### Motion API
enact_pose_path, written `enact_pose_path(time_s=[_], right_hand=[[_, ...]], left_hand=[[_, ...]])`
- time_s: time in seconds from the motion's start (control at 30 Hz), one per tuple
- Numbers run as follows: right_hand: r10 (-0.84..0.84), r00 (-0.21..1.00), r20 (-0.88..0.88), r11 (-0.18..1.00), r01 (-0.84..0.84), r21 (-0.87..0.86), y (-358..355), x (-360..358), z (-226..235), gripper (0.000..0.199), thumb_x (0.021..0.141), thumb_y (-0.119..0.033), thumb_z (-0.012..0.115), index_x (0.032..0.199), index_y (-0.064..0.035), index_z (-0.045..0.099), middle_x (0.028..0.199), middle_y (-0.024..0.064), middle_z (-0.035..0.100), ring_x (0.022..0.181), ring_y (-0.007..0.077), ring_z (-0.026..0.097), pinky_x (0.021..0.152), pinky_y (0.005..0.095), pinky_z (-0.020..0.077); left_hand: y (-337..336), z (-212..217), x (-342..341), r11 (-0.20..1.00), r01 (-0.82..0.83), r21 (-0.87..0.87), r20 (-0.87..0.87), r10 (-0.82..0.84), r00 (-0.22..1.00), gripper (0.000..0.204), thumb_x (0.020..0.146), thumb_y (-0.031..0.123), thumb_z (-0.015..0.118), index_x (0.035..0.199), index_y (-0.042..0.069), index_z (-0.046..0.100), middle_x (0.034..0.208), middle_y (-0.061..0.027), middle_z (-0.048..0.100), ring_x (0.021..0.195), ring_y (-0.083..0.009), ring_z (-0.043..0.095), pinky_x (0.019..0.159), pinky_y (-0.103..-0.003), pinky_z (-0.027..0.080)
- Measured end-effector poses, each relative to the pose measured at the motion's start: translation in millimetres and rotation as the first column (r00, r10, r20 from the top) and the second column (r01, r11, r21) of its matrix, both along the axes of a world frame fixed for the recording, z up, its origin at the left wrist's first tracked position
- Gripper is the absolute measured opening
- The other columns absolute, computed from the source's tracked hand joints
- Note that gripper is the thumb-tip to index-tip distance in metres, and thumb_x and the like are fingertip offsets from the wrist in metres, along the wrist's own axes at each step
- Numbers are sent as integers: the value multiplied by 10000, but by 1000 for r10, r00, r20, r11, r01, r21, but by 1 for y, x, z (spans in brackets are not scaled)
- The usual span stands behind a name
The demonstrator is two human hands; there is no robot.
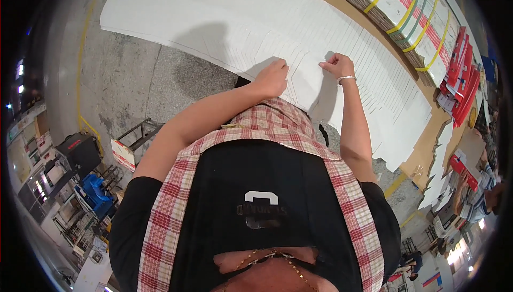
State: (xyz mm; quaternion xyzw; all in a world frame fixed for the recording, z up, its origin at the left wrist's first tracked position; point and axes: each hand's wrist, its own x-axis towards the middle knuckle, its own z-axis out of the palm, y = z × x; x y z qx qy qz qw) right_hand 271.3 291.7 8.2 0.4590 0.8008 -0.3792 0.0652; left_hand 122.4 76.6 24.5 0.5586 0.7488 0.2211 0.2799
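White sheets of paper or thin card (214, 3) lie fanned in a long overlapping row, their edges making many close lines. My left hand (273, 79) rests on the sheets near their front edge, fingers curled in and closed; what is in them, if anything, is hidden. A little to the right and farther off, my right hand (340, 66) is just over the sheets, fingers bent and thumb pointing left. Its fingertips are pressed together, and I cannot make out anything between them. A bracelet circles my right wrist.
Brown board (414, 171) shows under the sheets. At the far right lie a strapped bundle of flat cardboard (395, 11) with yellow bands and several red packages (464, 86). A black box (79, 151) and blue item (97, 193) stand left. Another person (411, 264) is at the lower right.
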Motion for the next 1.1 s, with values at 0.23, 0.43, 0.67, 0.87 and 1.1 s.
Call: enact_pose_path(time_s=[0.23, 0.43, 0.67, 0.87, 1.1], right_hand=[[-34, 998, 44, 999, 36, -35, -3, -5, -2, 348, 568, -298, 829, 670, -45, 614, 652, 83, 633, 607, 200, 595, 598, 312, 482], [-14, 999, 45, 999, 16, -35, -2, -8, -3, 347, 564, -281, 831, 702, -46, 615, 682, 78, 639, 634, 200, 601, 618, 312, 488], [-83, 958, -273, 996, 89, 7, 2, 15, -6, 317, 571, -241, 828, 711, -49, 618, 660, 52, 616, 628, 165, 576, 616, 298, 483], [-70, 923, -378, 997, 48, -67, 1, 19, 4, 263, 603, -250, 818, 648, -63, 638, 629, 16, 610, 584, 104, 553, 555, 271, 466], [-151, 984, -91, 985, 157, 64, -22, 0, 18, 316, 573, -301, 781, 760, -76, 663, 751, 85, 656, 714, 231, 625, 691, 324, 503]], left_hand=[[2, -1, 4, 953, 49, -300, -35, -62, 997, 409, 778, 89, 489, 1149, -81, 467, 1161, -160, 458, 1076, -319, 474, 898, -387, 421], [0, 10, 6, 972, 225, -72, -127, -232, 964, 484, 751, 92, 518, 1198, -75, 442, 1233, -151, 438, 1136, -312, 452, 919, -388, 420], [22, 16, 13, 999, -2, -51, 22, 3, 1000, 475, 785, 141, 568, 1229, 13, 459, 1179, -159, 503, 1045, -312, 524, 872, -383, 448], [30, -48, -4, 935, -129, -332, 635, 322, 702, 239, 836, 201, 589, 941, -9, 630, 719, -44, 604, 680, -154, 608, 575, -318, 511], [33, -19, -26, 901, -127, -415, 733, 414, 540, 218, 826, 206, 652, 792, -10, 645, 635, 5, 541, 540, -79, 527, 507, -238, 525]])
